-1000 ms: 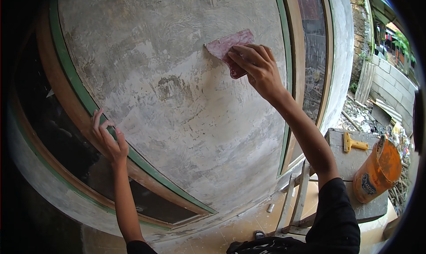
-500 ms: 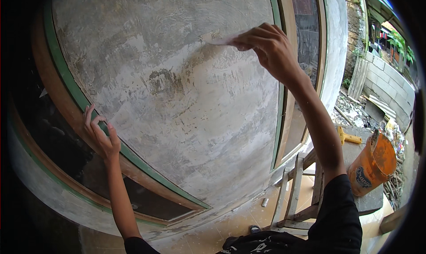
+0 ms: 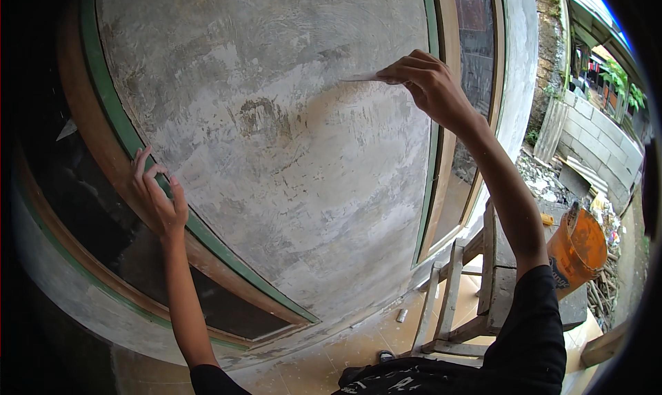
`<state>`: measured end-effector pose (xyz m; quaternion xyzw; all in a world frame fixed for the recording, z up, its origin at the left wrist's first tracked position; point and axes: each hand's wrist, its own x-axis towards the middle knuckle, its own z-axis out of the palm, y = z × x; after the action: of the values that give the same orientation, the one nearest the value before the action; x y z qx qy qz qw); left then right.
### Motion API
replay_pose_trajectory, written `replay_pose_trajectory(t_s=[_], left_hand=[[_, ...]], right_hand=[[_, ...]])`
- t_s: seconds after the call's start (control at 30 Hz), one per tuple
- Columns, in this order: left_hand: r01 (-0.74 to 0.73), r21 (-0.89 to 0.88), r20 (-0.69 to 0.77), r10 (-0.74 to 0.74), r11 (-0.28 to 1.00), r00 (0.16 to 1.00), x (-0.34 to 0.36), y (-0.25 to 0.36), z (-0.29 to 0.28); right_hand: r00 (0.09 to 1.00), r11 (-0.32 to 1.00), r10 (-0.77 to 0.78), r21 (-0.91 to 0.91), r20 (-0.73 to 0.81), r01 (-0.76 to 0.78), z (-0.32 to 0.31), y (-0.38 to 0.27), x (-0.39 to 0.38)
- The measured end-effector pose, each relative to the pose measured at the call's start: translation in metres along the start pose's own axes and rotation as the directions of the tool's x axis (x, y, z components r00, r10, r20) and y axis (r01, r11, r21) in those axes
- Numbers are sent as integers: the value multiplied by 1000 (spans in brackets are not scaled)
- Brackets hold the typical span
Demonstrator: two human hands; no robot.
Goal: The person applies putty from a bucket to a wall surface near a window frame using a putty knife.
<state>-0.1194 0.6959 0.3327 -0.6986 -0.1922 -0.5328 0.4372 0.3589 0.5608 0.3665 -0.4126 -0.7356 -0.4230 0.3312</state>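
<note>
In front of me stands a grey wall (image 3: 324, 195), patchy with paler smears. My right hand (image 3: 433, 90) is raised near its upper right part, fingers and thumb pinching a thin, flat, pale scraper (image 3: 360, 77). The scraper is seen nearly edge-on and points left, its tip at or close to the wall; contact is hard to tell. Lower down on the left, my left hand (image 3: 164, 205) is open, its fingers apart and bent, resting at the green strip (image 3: 112, 109) along the wall's edge. Nothing is held in it.
Dark glass in brown frames flanks the wall. To my right, an orange bucket (image 3: 583, 242) stands on a grey board beside a partly hidden yellow tool (image 3: 547, 219). A wooden stand (image 3: 452, 284) rises from the tiled floor. Rubble and a block wall (image 3: 600, 138) lie beyond.
My right hand has moved slightly right and down, carrying the scraper with it. My left hand stays at the green strip. The view has shifted a little, and my arm now hides more of the yellow tool.
</note>
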Motion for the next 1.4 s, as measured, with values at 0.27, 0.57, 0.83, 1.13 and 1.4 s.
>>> replay_pose_trajectory(t_s=[0.27,0.57,0.83,1.13,1.4], left_hand=[[-18,-39,-28,17,999,999,0,1,8],[-11,10,-16,11,1000,1000,0,5,2],[4,9,-14,-4,1000,1000,0,3,3],[20,-6,15,-20,1000,1000,-4,2,11],[-21,4,-28,22,1000,999,4,5,2]], right_hand=[[965,989,-16,-145,-263,-23,18,26,-14],[984,959,106,-245,-145,-140,45,9,-31],[1000,981,15,-193,-2,-15,-7,22,-16],[973,998,-23,-66,-231,8,-39,36,58],[961,987,56,-163,271,-12,2,7,-21]])
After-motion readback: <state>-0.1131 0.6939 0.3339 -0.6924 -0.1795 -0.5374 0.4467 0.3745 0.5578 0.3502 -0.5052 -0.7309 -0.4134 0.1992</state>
